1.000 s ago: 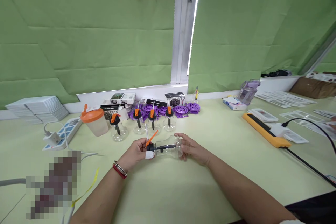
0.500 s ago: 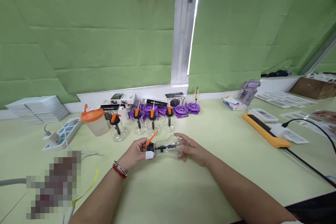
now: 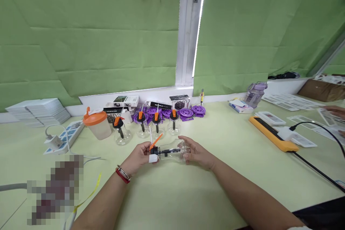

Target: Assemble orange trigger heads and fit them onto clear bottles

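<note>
I hold a small clear plastic bottle lying on its side just above the pale green table. My left hand, with a white bandage on one finger, is closed on its black cap with the orange lever. My right hand cups the bottle's base, fingers curled around it. Behind them stand several similar bottles with orange-and-black tops.
An orange-lidded cup, purple reels and small boxes line the back. A white power strip lies at the left, an orange power strip with a black cable at the right. Another person's hand is at the far right.
The bottle has shifted slightly in my right hand. The other person's hand at the far right has come further into view, holding a card.
</note>
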Demonstrator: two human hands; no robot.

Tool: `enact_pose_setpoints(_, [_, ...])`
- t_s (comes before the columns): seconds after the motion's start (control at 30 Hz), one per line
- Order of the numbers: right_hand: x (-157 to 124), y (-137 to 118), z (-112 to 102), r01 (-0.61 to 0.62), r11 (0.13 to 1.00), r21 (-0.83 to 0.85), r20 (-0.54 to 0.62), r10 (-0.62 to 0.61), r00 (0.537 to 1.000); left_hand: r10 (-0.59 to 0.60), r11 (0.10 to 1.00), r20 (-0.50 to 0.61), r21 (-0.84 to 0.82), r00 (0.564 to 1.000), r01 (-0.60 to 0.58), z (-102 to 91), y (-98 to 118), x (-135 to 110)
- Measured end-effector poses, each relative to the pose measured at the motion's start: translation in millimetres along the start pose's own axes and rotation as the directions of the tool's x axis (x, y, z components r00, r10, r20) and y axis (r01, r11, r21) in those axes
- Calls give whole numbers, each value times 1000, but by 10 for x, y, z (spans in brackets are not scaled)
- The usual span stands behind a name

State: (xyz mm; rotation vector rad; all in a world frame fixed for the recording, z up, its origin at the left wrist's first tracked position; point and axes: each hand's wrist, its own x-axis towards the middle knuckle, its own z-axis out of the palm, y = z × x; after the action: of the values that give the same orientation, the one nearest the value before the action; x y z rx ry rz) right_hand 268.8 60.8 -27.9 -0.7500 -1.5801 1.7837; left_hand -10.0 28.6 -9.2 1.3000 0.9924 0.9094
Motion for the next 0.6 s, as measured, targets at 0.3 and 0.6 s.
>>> enact_pose_setpoints(0.3, [46,62,29,-12,1000,5,-31,12,999,-7,1000,8,-15,1000,7,15,44,-16])
enact_pose_setpoints(0.6, [42,93,51,-47,999,-10,-80,46,996,0,1000,7,17,1000,-1,52,48,-22])
